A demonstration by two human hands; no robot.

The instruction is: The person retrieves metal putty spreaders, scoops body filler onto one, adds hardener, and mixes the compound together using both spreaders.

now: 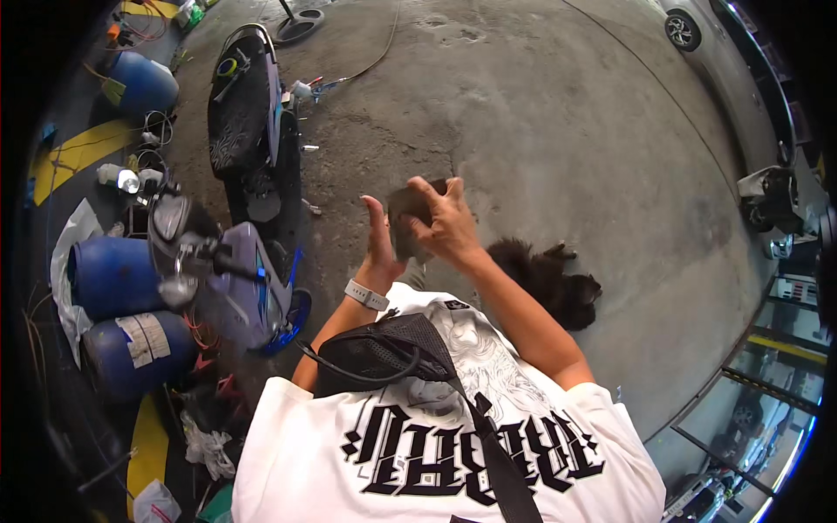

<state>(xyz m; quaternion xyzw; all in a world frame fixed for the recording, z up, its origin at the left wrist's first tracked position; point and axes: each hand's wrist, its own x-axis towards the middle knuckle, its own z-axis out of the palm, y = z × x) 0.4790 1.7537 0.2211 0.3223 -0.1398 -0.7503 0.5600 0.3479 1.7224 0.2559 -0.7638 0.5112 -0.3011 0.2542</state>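
In front of my chest, a flat, dark grey-brown rectangular piece [406,202] is held up; its exact kind I cannot make out. My right hand [447,218] grips it from the right, its thumb and fingers closed over the surface. Close against the left side of the piece is my left hand [381,240], thumb stretched upward and apart from it. The other left fingers are mostly hidden behind the piece. A pale-banded watch [366,295] is on my left wrist. Across my white shirt hangs a black mesh bag [375,353] on a strap.
A purple-and-black scooter [248,270] stands at the left, with tools on its seat [237,118]. Beyond it are blue barrels [118,276] and cables. A black furry animal [549,283] lies on the concrete floor by my right arm. A silver car [732,78] is at the far right.
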